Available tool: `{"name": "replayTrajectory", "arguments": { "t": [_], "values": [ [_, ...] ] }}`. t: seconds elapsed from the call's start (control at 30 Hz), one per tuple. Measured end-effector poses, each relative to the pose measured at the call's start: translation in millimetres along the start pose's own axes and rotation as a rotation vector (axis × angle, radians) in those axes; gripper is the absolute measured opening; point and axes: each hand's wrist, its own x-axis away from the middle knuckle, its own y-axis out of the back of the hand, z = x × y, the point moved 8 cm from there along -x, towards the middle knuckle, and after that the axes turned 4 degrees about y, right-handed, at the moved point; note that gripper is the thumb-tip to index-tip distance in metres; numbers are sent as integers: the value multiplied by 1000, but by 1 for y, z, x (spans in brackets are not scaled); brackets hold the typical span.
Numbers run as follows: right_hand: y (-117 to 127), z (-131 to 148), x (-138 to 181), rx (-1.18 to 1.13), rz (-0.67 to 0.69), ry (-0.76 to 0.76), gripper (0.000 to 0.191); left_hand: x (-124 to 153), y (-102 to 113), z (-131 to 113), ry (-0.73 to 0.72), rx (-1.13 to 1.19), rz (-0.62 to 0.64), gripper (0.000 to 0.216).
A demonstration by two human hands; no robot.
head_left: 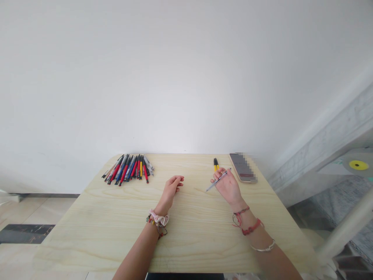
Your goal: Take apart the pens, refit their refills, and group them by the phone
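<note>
The grey pen (217,181) lies slantwise across the fingers of the right hand (229,189), over the right half of the table (198,229); the fingers are bent around it, clamping it lightly, and the palm is turned up. One end of the pen points toward the middle of the table and the other lies near the thumb. Just beyond the fingertips, two black-and-yellow pens (216,163) lie side by side, their lower parts hidden by the hand. To their right, a phone (241,166) lies at a slant by the far right corner, close to the table's edge, leaving a narrow gap beside the right hand. The left hand (171,191) is near the centre, with its fingers loosely curled and slightly apart; a broad strip of pale wood separates it from the right hand. Farther left, a pile of pens (132,169) in red, blue, yellow and clear fans out near the far left corner, well apart from the left hand, with open wood between. The far edge of the table runs along the white wall (186,77), which bounds reach that way; the widest open room is toward the near side, between the forearms.
</note>
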Motion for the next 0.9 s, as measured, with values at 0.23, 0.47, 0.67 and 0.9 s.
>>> {"name": "replayTrajectory", "arguments": {
  "t": [0.23,0.47,0.67,0.9],
  "values": [
    [-1,9,0,4,55,23,42,0,0,0,5,7,4,27],
    [1,12,-2,285,70,170,37,-1,1,0,-4,3,0,29],
    [-9,22,8,1092,138,513,25,-1,2,-1,-3,1,-12,30],
    [-21,9,13,1645,323,608,19,-1,3,-3,-13,-9,-9,30]
  ]
}}
